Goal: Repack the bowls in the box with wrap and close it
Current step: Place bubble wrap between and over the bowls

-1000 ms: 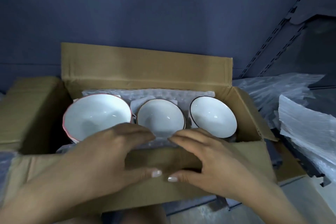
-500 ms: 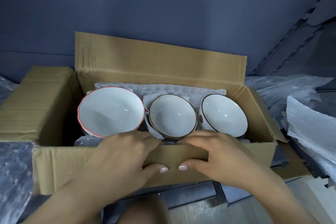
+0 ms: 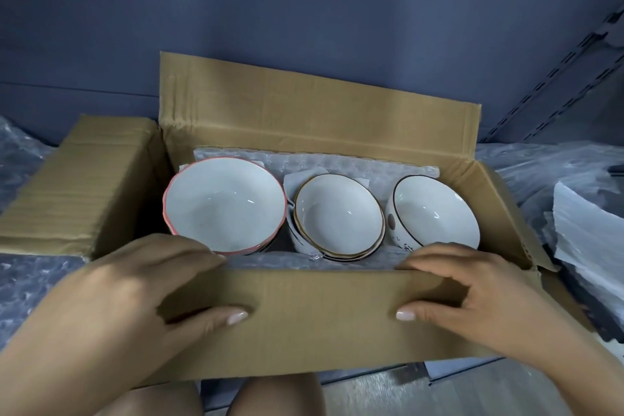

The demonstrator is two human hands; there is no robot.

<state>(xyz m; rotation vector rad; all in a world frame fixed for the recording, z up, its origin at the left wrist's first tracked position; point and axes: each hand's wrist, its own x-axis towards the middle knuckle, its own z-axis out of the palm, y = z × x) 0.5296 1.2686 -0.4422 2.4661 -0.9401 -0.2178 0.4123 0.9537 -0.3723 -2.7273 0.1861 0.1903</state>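
We judge the packing itself to be done and the closing step just begun. Our left hand (image 3: pixel 135 284) and right hand (image 3: pixel 479 294) both clamp the near flap (image 3: pixel 320 314) of the box (image 3: pixel 320 105), fingers curled over its top edge and thumbs pressed on its outer face, the two hands well apart along that edge.

Just beyond our left fingers sits the pink-rimmed bowl (image 3: pixel 224 209); between the hands, a little farther off, the gold-rimmed bowls (image 3: pixel 339 216) sit nested (how many we cannot tell); just past our right fingers is the black-rimmed bowl (image 3: pixel 435 213). Bubble wrap (image 3: pixel 337 165) lines the box behind and under them, yet none covers their tops.

The next move, as we judge it, calls for a sheet from the loose wrap (image 3: pixel 587 230) out beyond our right hand to be laid over the bowls, then the side flaps folded in before the near and far ones.

We can read no brand, label or writing anywhere; the black-rimmed bowl carries small dark marks, too small to make out.
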